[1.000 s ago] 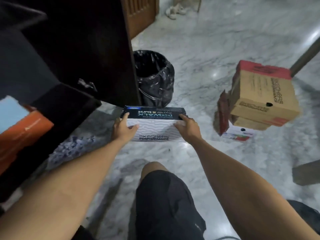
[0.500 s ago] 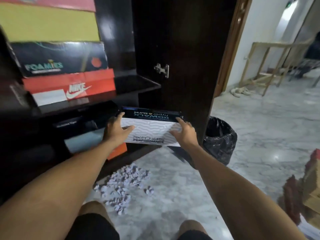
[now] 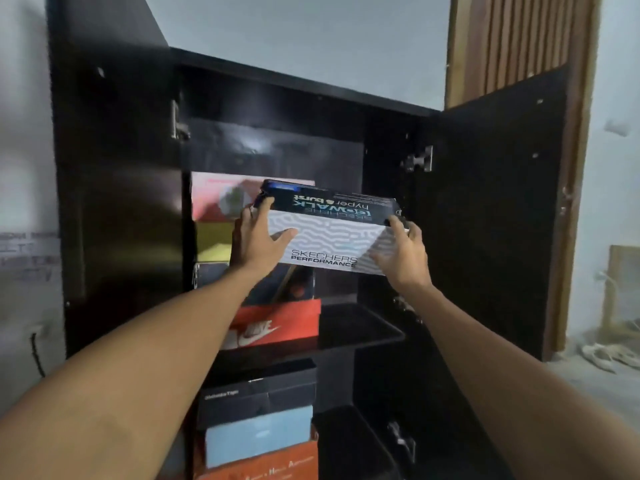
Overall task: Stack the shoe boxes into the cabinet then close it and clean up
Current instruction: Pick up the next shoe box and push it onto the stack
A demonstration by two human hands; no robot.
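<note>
- The left hand [image 3: 258, 237] is gripping the left end of a white cardboard Skechers shoe box with a wavy grey pattern and a dark lid [image 3: 330, 233], thumb lying across its front face and fingers curling up onto the lid edge
- The right hand [image 3: 403, 256] is clamping the box's right end, fingertips hooking over the lid corner
- The box is being held up, tilting slightly down to the right, in front of the upper compartment of a tall dark wooden cabinet [image 3: 277, 95], whose two doors are standing open
- Behind it, on the left of the upper shelf [image 3: 360, 327], a stack is sitting: a red Nike box [image 3: 273, 325] at the bottom, then a dark box [image 3: 277, 285], a yellow box [image 3: 213, 242] and a pink-red box [image 3: 218, 195] on top
- In the compartment below, a black box [image 3: 258, 393] is resting on a light blue box [image 3: 258, 436], which is resting on an orange box [image 3: 263, 465]
</note>
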